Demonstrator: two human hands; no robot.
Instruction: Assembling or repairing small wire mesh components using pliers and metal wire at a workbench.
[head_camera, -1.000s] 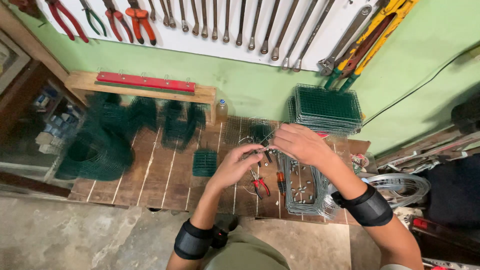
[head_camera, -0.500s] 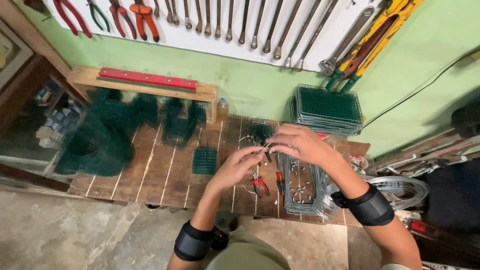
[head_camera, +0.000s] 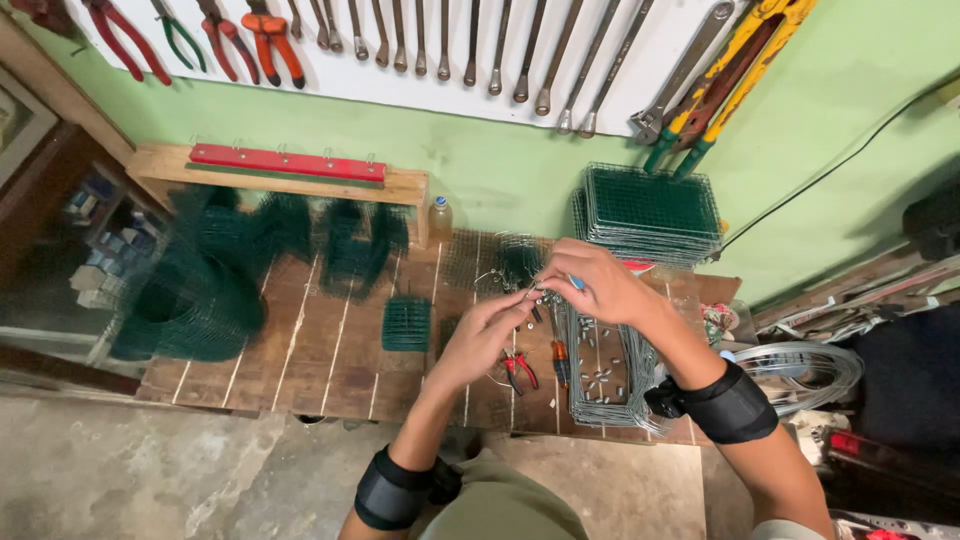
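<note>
A: The small metal clip (head_camera: 535, 295) is sitting up in the air, just over the middle of the wooden surface (head_camera: 330, 360). Both hands are meeting on it.

B: What are the hands doing?

A: The left hand (head_camera: 490, 330) is pinching it with curled fingertips. The right hand (head_camera: 590, 285) is closing around a tool with a blue handle (head_camera: 577, 283), and the tip is touching the same clip. It is too tiny to tell more.

B: What could be going wrong?

A: I think the clip could be slipping out and dropping, because it is so little and only fingertips are holding it. It could be falling into the grey wire frames (head_camera: 605, 370) right below, where loose clips are already lying. The wire ends could also be poking a finger.

B: Is there room for moving?

A: Not much on the right. The grey frames are reaching close to the front edge of the surface, and a coil of wire (head_camera: 800, 365) is sitting just beside them. Red pliers (head_camera: 518, 368) are lying under the left wrist. A stack of green mesh panels (head_camera: 650, 210) is standing near the wall behind. To the left, past a small green mesh piece (head_camera: 407, 324), bare boards are giving more open room
</note>
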